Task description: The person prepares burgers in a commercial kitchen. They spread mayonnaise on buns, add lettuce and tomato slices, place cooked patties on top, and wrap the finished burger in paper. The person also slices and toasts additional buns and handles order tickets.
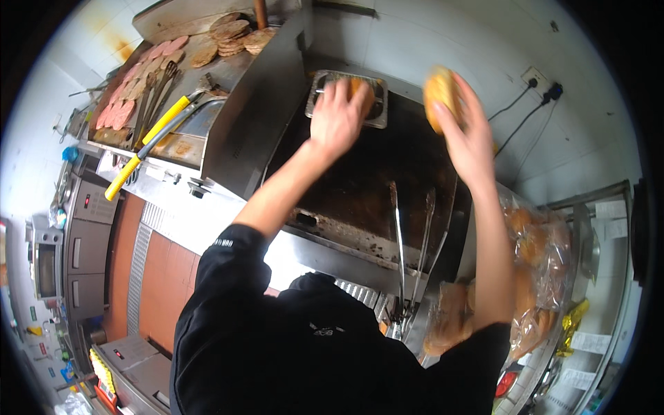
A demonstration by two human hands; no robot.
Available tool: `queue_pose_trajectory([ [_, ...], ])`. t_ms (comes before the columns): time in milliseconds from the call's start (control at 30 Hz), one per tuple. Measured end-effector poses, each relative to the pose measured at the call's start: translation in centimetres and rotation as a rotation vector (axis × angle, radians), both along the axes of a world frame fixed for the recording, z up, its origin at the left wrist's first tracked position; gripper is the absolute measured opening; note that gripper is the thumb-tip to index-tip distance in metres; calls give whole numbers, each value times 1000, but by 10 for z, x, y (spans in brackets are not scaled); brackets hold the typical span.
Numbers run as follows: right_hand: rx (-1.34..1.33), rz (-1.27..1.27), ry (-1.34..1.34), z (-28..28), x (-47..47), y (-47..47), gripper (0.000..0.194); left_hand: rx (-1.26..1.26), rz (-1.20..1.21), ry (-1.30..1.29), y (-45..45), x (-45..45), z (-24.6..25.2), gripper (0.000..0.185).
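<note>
My right hand [469,129] is raised above the right side of a dark flat griddle [353,166]. Its fingers and thumb hold a golden bread bun [440,98], blurred by motion. Over a small rectangular metal pan [383,116] at the back of the griddle is my left hand [337,116], also blurred. An orange-brown item [365,98] sits between its thumb and fingers; what it is cannot be made out. My left hand hides much of the pan's inside. Long metal tongs [398,223] rest across the griddle's front edge, their tips on the dark plate.
At left, a second griddle [194,137] bears pink and browned patties [231,32], metal spatulas [161,88] and a yellow-handled tool [166,119]. A steel side wall [249,104] divides the griddles. Plastic bags of buns [534,244] lie at right, below plugged cables [552,93].
</note>
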State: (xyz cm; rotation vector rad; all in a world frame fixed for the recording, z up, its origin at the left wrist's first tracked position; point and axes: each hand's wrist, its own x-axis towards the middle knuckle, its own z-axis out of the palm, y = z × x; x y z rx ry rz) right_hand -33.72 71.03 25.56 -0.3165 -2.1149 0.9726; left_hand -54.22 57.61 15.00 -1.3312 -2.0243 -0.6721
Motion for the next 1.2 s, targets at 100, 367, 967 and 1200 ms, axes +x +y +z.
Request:
queue_pose_trajectory([
  [100,302,-87,-150,-3,-112,15,69,-160,-163,-229,-57,20,19,52],
  [367,767,-264,-432,-80,-170,-44,66,93,1,-337,-114,-15,66,47],
  [967,716,-356,-766,-110,30,38,51,-3,-493,-37,21,83,45,41],
  [1200,602,-324,-690,-110,44,41,35,-141,-337,-135,2,108,18,49],
])
